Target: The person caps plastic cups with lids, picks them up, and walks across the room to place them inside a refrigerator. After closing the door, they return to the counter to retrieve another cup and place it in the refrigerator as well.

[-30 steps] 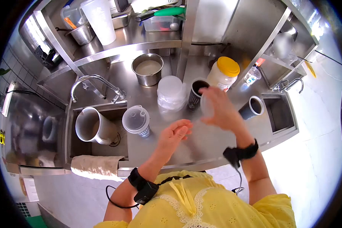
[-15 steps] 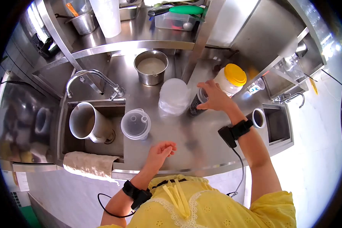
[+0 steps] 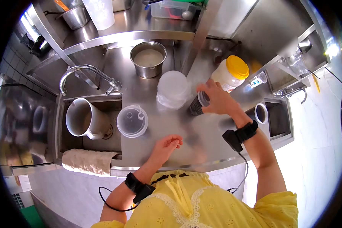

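My right hand [image 3: 218, 99] reaches across the steel counter [image 3: 161, 150] to a dark patterned cup [image 3: 196, 107]. Its thumb and fingers curve around the cup's pale rim; the far fingertips are partly hidden. My left hand [image 3: 167, 147] hovers over the counter's front part, fingers loosely curled together with nothing seen in them. Left of the dark cup stands a stack of white round lids in clear plastic wrap [image 3: 172, 91]. Just behind my right hand is a white jar with a yellow lid [image 3: 231, 72].
A clear lidded tub [image 3: 132, 123] stands near the left sink [image 3: 116, 107], which holds a tall white pitcher [image 3: 88, 119]. Behind are a steel pot [image 3: 148, 59] of cloudy liquid and a curved faucet [image 3: 89, 68]. A cup of dark liquid [image 3: 261, 113] sits beside the right sink [image 3: 279, 116].
My right hand has settled lower around the dark cup's rim, and the cup leans a little more. My left hand has shifted slightly right. The whole view has moved a little.
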`<action>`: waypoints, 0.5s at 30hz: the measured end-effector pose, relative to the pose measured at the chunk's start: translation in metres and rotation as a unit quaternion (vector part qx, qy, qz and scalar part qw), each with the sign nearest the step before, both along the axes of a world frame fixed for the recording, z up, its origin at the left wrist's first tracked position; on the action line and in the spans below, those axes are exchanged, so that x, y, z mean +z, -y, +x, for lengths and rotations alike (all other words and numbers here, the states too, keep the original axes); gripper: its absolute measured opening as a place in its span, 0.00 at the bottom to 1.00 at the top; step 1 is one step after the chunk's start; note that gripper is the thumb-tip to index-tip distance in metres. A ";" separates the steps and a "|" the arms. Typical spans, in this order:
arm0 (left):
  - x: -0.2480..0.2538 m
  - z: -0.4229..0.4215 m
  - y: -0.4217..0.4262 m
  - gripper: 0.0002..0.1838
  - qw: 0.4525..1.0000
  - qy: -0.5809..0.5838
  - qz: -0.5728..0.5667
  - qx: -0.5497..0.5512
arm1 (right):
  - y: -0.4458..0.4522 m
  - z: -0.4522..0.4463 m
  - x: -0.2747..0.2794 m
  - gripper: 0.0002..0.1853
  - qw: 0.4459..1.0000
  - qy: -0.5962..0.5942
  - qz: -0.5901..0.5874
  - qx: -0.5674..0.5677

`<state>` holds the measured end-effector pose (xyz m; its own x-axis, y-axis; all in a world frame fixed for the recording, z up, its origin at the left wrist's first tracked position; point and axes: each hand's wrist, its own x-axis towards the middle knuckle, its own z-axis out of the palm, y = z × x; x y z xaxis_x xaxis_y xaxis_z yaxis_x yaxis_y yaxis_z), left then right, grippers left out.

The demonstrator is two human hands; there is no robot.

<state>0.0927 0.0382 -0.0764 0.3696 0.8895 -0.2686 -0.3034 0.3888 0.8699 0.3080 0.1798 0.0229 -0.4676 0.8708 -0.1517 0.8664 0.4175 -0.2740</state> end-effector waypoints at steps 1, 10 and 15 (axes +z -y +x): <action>0.001 0.001 -0.001 0.10 1.000 -0.002 0.003 0.000 | 0.006 0.000 0.000 0.31 1.000 0.006 0.000 0.002; 0.034 0.032 -0.016 0.12 1.000 0.004 -0.024 -0.004 | 0.087 -0.006 0.006 0.31 1.000 -0.009 0.008 0.019; 0.042 0.049 -0.016 0.11 0.999 -0.019 -0.030 0.029 | 0.117 -0.016 0.012 0.33 1.000 0.003 -0.011 -0.010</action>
<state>0.1416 0.0540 -0.0347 0.3072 0.8904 -0.3358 -0.2936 0.4243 0.8566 0.2922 0.0629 0.0352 -0.4485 0.8765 -0.1749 0.8766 0.3932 -0.2773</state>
